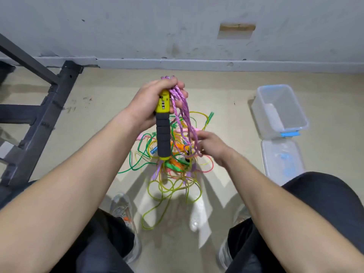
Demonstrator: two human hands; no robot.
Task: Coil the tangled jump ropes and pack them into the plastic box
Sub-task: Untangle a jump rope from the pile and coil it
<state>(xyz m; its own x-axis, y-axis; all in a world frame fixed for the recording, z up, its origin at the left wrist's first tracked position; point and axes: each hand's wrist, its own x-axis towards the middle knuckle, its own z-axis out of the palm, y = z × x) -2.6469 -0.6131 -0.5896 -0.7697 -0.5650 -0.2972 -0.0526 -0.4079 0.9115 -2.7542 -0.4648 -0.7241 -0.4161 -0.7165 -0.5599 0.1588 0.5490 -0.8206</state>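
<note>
Jump ropes (173, 174) lay in a loose tangle on the pale floor (110, 91) between the person's feet, thin green, yellow, pink and orange cords looped over one another, with a few coloured handles caught among them. Behind the heap stood a scuffed grey wall (137, 26), and a dark metal frame (39, 107) stood at the left. Well to the right of the heap sat the clear plastic box (262, 109), upright and uncovered, with a blue clip (290, 133) at its near end. Its clear lid (281, 158) lay flat on the floor just beside that end.

Above the heap hung a braided purple rope (184, 111), gathered into several long loops. Beside it hung a yellow handle (163, 138) with a black ribbed foam grip, pointing down. A small counter window on the yellow part showed digits, too blurred to read.

The left hand (155, 103) was closed round the top of the handle and the upper ends of the purple loops together, holding both up. The right hand (210, 146), lower and blurred, had its fingers curled round the hanging purple strands near their lower end
</note>
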